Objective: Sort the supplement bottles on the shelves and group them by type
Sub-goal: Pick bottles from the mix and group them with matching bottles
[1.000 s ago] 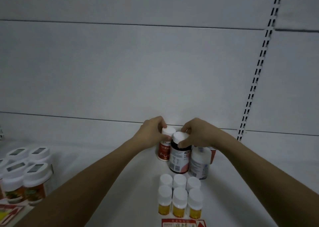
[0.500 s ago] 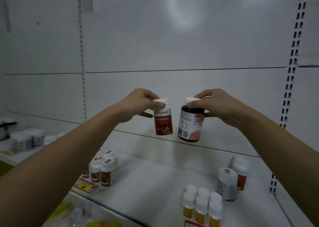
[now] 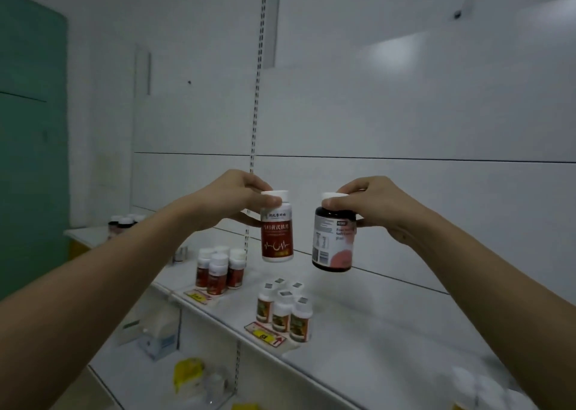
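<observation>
White shelf (image 3: pixel 358 325), red-labelled bottles (image 3: pixel 218 272), green-labelled bottles (image 3: pixel 285 311), price tags (image 3: pixel 265 335)

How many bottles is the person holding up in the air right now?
2. The left hand grips a white red-label bottle by its cap; the right hand grips a dark bottle beside it.

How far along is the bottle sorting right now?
Partly done. Two groups already stand on the shelf: a cluster of red-label bottles and a cluster of green-label bottles. In hand: the left hand holds a red-label bottle by its cap, and the right hand a dark bottle. Both are in the air and not yet placed with their types.
</observation>
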